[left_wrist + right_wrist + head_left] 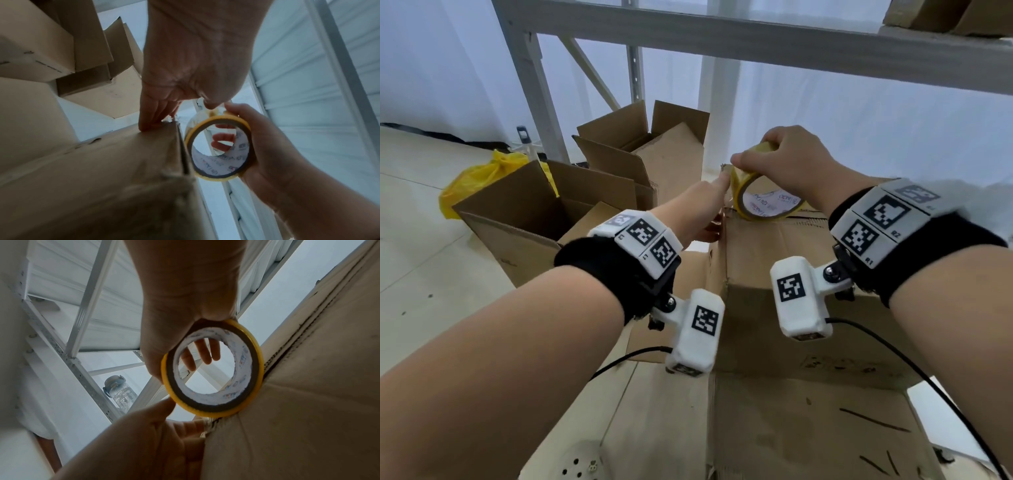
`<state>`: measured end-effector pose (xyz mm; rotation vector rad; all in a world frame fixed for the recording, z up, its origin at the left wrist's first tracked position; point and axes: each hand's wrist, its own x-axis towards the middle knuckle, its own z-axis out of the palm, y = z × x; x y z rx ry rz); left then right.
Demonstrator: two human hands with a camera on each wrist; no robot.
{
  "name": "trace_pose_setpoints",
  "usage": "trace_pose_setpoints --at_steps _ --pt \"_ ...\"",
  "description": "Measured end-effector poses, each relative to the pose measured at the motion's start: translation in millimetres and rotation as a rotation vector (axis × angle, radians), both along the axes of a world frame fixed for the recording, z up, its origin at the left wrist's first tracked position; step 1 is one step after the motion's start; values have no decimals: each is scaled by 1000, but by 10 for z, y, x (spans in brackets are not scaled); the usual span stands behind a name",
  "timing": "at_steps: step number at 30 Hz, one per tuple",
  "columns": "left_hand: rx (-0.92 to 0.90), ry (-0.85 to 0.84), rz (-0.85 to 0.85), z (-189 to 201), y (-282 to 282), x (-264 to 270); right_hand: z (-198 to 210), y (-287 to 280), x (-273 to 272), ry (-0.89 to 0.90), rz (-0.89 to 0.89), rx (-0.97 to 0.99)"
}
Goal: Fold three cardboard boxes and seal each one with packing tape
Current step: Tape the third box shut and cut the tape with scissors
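Right hand [787, 161] grips the tape roll [763, 195] on the box [774, 260]; left hand's [698, 205] fingers [148, 116] press its edge flat. Only the right wrist view shows a water bottle [121, 392].

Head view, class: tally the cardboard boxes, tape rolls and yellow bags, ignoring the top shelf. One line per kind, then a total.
Cardboard boxes: 3, one being taped, two open
Tape roll: 1
Yellow bag: 1
Total: 5

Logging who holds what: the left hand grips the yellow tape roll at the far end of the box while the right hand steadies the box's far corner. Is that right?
The hands are swapped. The head view shows the right hand gripping the tape roll, while the left hand rests its fingers on the box at its far corner. The rest holds.
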<state>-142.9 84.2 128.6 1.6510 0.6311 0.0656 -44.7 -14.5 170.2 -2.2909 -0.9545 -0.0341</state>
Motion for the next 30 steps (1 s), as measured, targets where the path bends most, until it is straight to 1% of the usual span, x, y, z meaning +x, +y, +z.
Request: trace_pose_setpoints --at_steps 3,5,7,10,12,13,15,16,18,19,20,22,24,27,28,30 --pt "-202 -94 28 -34 -52 -21 -4 2 -7 -30 -10 -14" --pt "-333 -151 17 -94 -93 -54 -1 1 -11 -36 -13 -25" --pt "-302 -189 -5 -202 -140 -64 1 -5 -14 -27 -15 -26" --pt "-257 -196 -9 -356 -131 7 -6 -6 -5 -34 -21 -38" --pt "-185 -174 -24 -320 -102 -22 -6 -7 -11 -39 -22 -40" --pt "-106 -179 -29 -273 -94 -48 -7 -6 -9 -41 -22 -41" --pt "-21 -206 38 -237 -38 -42 -13 -8 9 -50 -22 -44" --pt "20 -229 24 -244 -10 -20 -21 -11 17 -54 -25 -43" --pt "-95 -301 -97 -223 -22 -2 -23 -12 34 -58 -31 -36" --pt "-122 -306 -166 -259 -7 23 -25 -10 41 -52 -34 -32" --pt "-108 -295 -226 -312 42 61 -24 -10 43 -47 -34 -32" --pt "28 -173 -354 -340 144 94 -11 -5 45 -38 -30 -39" --pt "244 -92 -376 -321 271 133 9 6 46 -39 -22 -52" --pt "515 -92 -480 -307 428 209 36 13 69 -35 -16 -79" --pt "565 -98 -505 -328 438 229 49 19 80 -37 -13 -92" --pt "598 -139 -482 -383 440 269 88 51 107 -61 -13 -136"
